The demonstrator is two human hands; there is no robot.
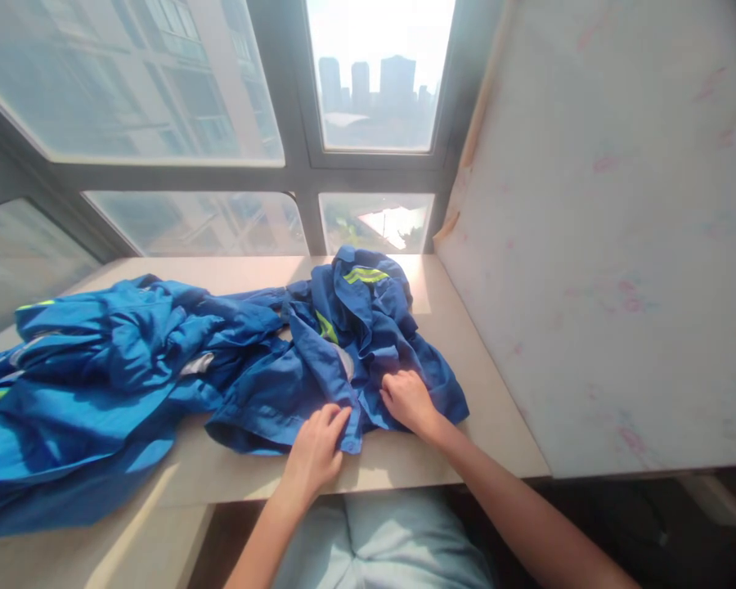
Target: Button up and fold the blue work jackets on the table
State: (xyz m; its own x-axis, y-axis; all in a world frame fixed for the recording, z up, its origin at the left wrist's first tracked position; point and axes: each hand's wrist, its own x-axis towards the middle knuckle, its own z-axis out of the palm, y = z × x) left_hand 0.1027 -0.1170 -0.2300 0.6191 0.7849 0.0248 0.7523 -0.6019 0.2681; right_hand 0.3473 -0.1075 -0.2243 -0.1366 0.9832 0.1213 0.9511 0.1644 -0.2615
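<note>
A crumpled blue work garment [343, 343] with neon yellow-green stripes lies on a beige table [466, 384] by the window. My left hand [316, 446] rests on its near hem, fingers curled over the cloth edge. My right hand [408, 399] presses on the fabric just to the right, fingers bent and gripping a fold. More blue garments [98, 368] are heaped to the left, spreading over the table's left end.
A pale, pink-stained wall panel [607, 245] rises along the table's right side. Large windows [374, 82] stand behind the table. My lap in light trousers [380, 540] shows below the table's near edge.
</note>
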